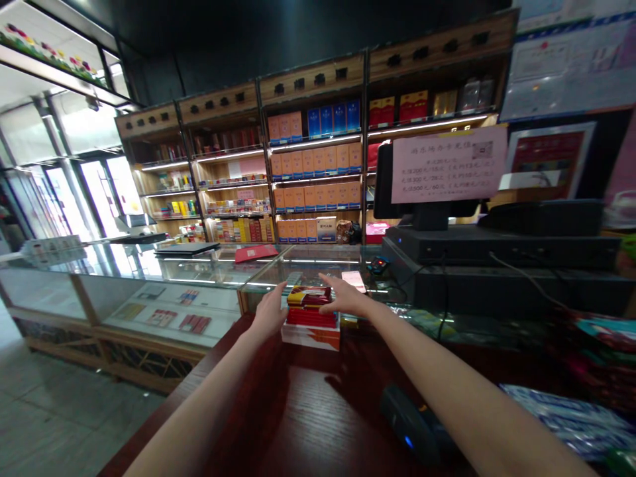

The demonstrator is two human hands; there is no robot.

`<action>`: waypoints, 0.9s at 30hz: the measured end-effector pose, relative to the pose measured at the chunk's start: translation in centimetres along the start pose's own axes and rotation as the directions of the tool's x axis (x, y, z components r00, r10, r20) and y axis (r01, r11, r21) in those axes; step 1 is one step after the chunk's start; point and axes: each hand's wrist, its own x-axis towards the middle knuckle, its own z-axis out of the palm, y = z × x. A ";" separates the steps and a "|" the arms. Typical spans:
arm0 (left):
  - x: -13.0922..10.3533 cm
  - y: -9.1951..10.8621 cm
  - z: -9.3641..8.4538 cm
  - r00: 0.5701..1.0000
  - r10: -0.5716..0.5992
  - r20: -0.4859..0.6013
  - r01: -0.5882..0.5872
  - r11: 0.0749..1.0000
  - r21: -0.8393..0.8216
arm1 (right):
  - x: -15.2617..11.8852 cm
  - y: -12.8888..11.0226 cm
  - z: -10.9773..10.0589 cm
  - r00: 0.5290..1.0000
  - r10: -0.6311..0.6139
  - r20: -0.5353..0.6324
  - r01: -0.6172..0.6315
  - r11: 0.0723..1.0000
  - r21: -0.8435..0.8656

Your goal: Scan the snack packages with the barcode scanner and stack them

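A white and orange open-topped box [309, 338] stands on the dark red counter, filled with a stack of red packets [311, 318]. On top of the stack lies a shiny red and yellow wrapped packet [309, 296]. My left hand [271, 310] is at the left side of the stack, fingers extended forward and thumb towards the packets. From the other side, my right hand [345, 297] reaches in with its fingers spread, the thumb close to the top packet's right end. Whether either hand touches the packets is hard to tell. Both hands look open.
A black handheld scanner [410, 424] with a blue light lies below my right forearm. At right stand a monitor bearing a pink sign [447, 169] and a black cash drawer [497, 255]. Glass display cases [169, 311] extend left. Blue-white packets [561, 417] lie at lower right.
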 end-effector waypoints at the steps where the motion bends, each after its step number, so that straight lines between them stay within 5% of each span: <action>1: -0.2 0.2 0.0 0.999 0.038 -0.010 -0.037 0.997 0.067 | -0.2 -0.1 0.0 1.000 -0.006 -0.008 0.006 1.000 -0.024; 12: -3.2 2.7 1.5 0.944 0.305 -0.124 -0.270 0.933 0.237 | -5.6 -1.1 -0.8 0.987 -0.124 -0.105 0.104 0.979 -0.174; 27: -7.8 9.2 6.4 0.876 0.480 -0.047 -0.471 0.873 0.129 | -17.5 1.2 -3.5 0.984 -0.049 -0.173 0.016 0.982 -0.187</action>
